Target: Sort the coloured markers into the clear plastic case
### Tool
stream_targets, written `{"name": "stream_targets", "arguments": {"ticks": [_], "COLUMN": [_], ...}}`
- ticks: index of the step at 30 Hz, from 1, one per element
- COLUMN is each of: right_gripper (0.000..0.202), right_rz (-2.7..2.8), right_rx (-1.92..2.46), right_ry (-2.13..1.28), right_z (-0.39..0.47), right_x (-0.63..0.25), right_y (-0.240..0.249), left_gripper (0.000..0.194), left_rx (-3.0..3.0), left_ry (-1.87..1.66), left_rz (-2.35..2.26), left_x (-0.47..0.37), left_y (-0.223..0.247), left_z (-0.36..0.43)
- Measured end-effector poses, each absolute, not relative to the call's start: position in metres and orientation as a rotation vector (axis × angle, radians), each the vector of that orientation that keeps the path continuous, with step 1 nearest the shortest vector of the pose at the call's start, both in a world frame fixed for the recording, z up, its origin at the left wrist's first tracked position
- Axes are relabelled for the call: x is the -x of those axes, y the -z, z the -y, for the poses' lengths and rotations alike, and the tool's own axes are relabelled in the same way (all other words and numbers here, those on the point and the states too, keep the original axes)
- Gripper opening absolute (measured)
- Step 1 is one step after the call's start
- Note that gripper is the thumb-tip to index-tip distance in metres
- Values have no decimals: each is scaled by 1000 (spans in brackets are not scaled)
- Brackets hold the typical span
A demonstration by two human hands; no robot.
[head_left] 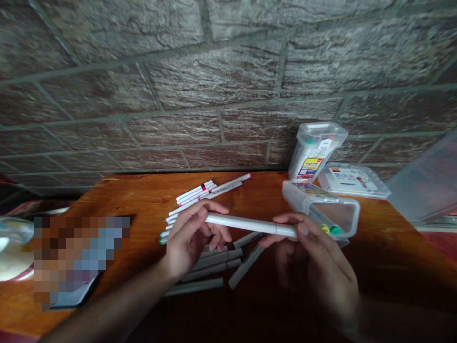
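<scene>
A white marker (pixel 243 223) is held level above the table between both hands. My left hand (pixel 189 233) pinches its left end with thumb and fingertips. Around the capped right end, my right hand (pixel 314 252) has its thumb and fingers closed. Below and behind the left hand lie several white markers (pixel 214 264), partly hidden by it. Farther back is a row of slimmer white pens (pixel 194 193) with pink, red and purple ends. An opened clear plastic case (pixel 296 195) lies on its side beyond my right hand, with green- and yellow-ended markers (pixel 334 230) inside.
An upright clear marker box (pixel 310 152) stands against the brick wall (pixel 214 71). Beside it lies a flat clear pen case (pixel 357 181). A pixelated flat object (pixel 82 262) is on the wooden table (pixel 124 200) at left, near a whitish container (pixel 16 252). Deep shadow covers the front.
</scene>
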State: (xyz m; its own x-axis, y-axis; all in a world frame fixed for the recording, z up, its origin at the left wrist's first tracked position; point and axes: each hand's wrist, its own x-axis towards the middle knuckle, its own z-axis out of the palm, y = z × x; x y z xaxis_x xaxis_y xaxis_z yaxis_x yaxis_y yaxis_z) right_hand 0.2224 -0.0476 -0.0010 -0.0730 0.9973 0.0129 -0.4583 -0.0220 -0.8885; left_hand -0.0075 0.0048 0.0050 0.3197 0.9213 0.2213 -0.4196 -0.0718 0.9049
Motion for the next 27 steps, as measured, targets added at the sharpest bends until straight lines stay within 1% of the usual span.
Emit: {"name": "stream_targets", "arguments": {"ticks": [10,17,27], "right_gripper": [38,43,49], "right_rz": [898,940,953], "right_rx": [820,850,922], "right_ry": [-1456,-1427,-1391], "right_z": [45,46,44], "right_x": [-222,-222,-220], "right_y": [1,0,-2], "left_gripper": [35,36,30], "left_rx": [-1155,-1159,-1242], "left_ry": [-1209,-1221,-1224], "left_rz": [-573,-591,-723], "left_x": [8,6,7], "left_y": [-5,-8,0], "left_z": [-4,-5,-5]}}
